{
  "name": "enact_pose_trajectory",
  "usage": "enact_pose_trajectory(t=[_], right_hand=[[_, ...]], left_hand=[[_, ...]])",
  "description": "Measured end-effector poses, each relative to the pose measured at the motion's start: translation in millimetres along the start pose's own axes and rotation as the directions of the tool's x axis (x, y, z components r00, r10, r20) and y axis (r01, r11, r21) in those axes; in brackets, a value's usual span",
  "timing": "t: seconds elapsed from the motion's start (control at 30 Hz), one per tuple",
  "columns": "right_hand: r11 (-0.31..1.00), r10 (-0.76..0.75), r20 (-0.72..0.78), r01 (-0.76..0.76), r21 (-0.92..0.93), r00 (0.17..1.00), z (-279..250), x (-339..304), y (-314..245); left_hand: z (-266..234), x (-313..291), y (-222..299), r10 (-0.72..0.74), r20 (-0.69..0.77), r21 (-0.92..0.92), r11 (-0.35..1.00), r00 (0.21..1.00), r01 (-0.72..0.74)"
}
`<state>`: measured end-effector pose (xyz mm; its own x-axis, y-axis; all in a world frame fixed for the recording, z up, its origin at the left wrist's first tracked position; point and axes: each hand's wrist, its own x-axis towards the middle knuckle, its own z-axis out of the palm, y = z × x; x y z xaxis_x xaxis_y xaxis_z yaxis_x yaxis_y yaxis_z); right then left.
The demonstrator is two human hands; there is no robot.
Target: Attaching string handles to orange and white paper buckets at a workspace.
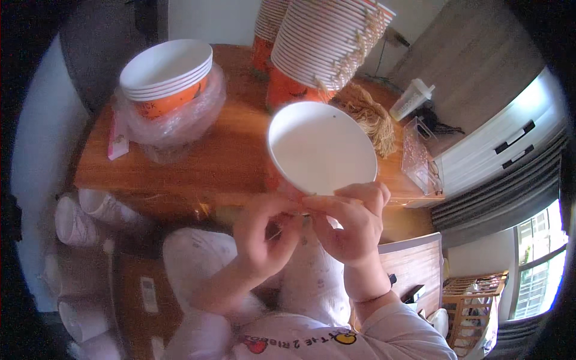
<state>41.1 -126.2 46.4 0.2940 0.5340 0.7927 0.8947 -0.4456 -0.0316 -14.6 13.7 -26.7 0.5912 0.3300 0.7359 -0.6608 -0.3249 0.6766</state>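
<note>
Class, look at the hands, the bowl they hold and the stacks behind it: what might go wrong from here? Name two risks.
1. The bowl is tilted and held only at its lower rim by the left hand and right hand, so it might slip.
2. The tall stack leans right behind it; a knock could topple it.

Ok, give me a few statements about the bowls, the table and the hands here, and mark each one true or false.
1. Both hands, left hand and right hand, are at the white bowl's lower rim. True.
2. The white bowl is full of noodles. False: it is empty inside.
3. A short stack of bowls sits in clear plastic wrap on the wooden table. True.
4. The tall stack of bowls lies under the table. False: it stands on the table behind the held bowl.
</note>
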Motion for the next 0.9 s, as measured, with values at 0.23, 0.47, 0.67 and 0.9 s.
enact_pose_trajectory(t=[0.23,0.47,0.67,0.9], right_hand=[[0.999,-0.008,-0.072,0.012,0.051,0.997,-0.2,-8.3,2.5],[1.000,0.000,-0.062,0.002,0.029,0.998,-1.1,-6.4,-0.6],[0.999,-0.029,-0.053,0.027,-0.033,0.998,-0.1,-5.4,0.5],[0.997,-0.081,-0.093,0.080,-0.015,0.992,1.7,-7.0,1.4]], left_hand=[[3.8,4.3,6.8,0.020,-0.045,0.143,0.990,0.999,-0.014],[5.0,1.5,4.7,-0.011,-0.080,0.102,0.995,0.997,0.019],[1.6,-0.8,4.4,-0.136,-0.050,0.011,0.991,0.989,0.137],[0.4,-2.3,5.0,-0.230,-0.023,-0.052,0.972,0.973,0.229]])
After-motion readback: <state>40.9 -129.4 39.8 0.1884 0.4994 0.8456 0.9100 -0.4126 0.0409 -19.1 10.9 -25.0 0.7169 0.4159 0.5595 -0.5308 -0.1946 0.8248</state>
